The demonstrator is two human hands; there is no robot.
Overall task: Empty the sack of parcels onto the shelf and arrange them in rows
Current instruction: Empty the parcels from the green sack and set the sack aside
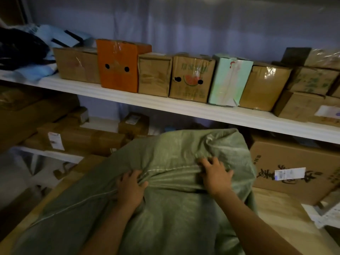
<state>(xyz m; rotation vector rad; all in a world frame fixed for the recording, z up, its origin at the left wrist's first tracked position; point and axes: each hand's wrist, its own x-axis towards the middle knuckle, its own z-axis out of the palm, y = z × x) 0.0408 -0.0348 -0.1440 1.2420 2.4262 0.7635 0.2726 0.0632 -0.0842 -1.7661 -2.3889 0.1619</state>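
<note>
**Both hands clamped on the green sack, shelf row waiting above**

The big white shelf point(184, 107) runs right across your view, sloping down toward the right, and it carries a line of boxes standing side by side along its top. Below it, filling the middle and bottom of the view, is your green woven sack point(165, 208), bulging and lying on a pale wooden surface point(276, 218) with its far end lifted up toward the underside of the shelf.

Off to the right, just beside the sack, there's a large brown carton point(298, 162) with dark printed characters and a white label stuck on its face. On the left, lower down, a stack of flat brown parcels point(79, 137) sits on a lower board, one with a white label.

Up on the shelf, the orange box point(117, 67) with two black holes stands out, then the watermelon-print box point(191, 80), then a pale mint box point(228, 80) tilted slightly, touching its neighbours.

Now your hands. Your left hand point(130, 186) is closed tight, bunching a fold of sack fabric along the stitched seam. Your right hand point(216, 173) has its fingers curled down into the cloth, gripping a gathered ridge of it near the sack's upper right.
</note>
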